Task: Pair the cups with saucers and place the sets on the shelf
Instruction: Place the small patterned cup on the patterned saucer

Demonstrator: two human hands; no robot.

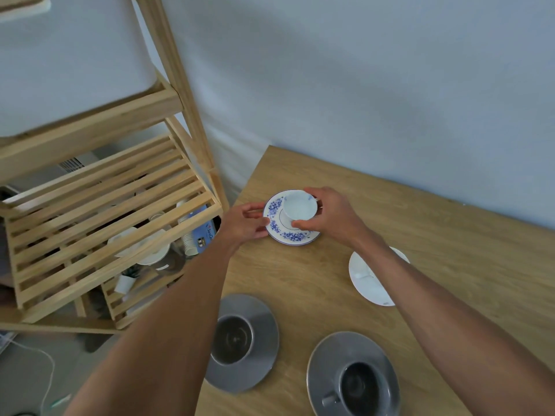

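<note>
A white cup (298, 208) stands on a blue-flowered saucer (282, 234) near the far left corner of the wooden table (450, 223). My right hand (333, 217) grips the cup around its side. My left hand (244, 225) holds the saucer's left rim between thumb and fingers. A plain white saucer with a white cup (368, 279) lies to the right, partly hidden under my right forearm. Two grey cups sit on grey saucers at the table's front: one at the left (232, 339), one at the right (359, 387). The slatted wooden shelf (99, 211) stands at the left.
The shelf's lower levels hold white dishes (150, 250), stacked paper cups (189, 238) and a blue box (207, 232). A white box (69, 70) fills the tier above. A white cable (48, 376) lies on the floor at bottom left. A grey wall runs behind the table.
</note>
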